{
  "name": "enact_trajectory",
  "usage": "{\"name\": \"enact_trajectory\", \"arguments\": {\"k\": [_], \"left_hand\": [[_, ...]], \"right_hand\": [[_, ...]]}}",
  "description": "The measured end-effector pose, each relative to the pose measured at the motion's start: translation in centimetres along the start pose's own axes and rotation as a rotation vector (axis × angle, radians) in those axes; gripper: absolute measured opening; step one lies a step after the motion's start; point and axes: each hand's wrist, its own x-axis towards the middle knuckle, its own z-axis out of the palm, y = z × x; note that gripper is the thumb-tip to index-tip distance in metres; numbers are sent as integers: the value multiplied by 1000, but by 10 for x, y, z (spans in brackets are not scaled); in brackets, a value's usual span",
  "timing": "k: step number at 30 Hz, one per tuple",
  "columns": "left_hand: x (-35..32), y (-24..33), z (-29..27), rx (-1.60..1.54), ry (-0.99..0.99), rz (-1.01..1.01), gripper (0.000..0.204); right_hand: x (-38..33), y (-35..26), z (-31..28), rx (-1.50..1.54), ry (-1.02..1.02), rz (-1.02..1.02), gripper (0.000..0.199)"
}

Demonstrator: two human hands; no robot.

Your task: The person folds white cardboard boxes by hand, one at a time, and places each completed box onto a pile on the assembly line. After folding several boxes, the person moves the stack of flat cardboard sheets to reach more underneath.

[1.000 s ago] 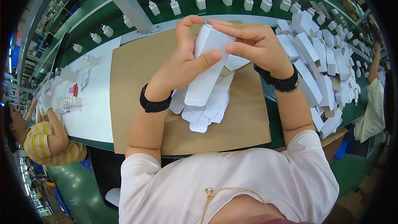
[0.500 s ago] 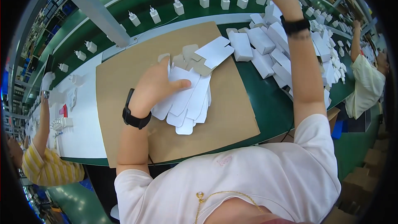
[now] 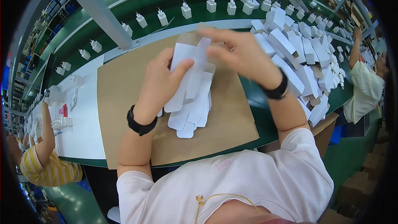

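Observation:
My left hand (image 3: 159,81) is closed on a flat white carton (image 3: 188,60), thumb across its face, lifted above the stack. Toward the carton's upper flaps reaches my right hand (image 3: 244,52), its thumb and index finger apart; motion smears the fingertips, and whether they touch a flap is unclear. Beneath lies a loose stack of flat white cartons (image 3: 185,120), partly hidden by the held one. They rest on a brown cardboard sheet (image 3: 224,128) in front of me.
Folded white boxes (image 3: 309,49) form a heap at the right. White chargers with plugs (image 3: 186,10) stand in a row along the far green belt, near a white carton (image 3: 247,1) lying there. A grey post (image 3: 95,10) rises at the left. Co-workers sit on both sides.
My right hand has come back from the far belt, leaving a white carton there. The left hand has raised a flat carton off the stack. The heap's near-left boxes have shifted right.

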Motion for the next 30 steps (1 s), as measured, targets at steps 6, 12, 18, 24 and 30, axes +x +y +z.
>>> {"name": "enact_trajectory", "arguments": {"k": [6,12,18,24,30], "left_hand": [[-3,6,14,242,106,197,18],[9,-25,18,167,-21,471,37],[13,-7,27,145,43,394,69],[8,-10,27,-406,-2,108,39],[7,-6,21,-352,23,145,33]], "right_hand": [[-2,-8,32,99,157,-49,26],[3,-2,18,354,8,148,23],[3,11,23,396,154,73,26],[3,16,53,1066,229,50,27],[-1,20,51,1054,19,71,20]]}}
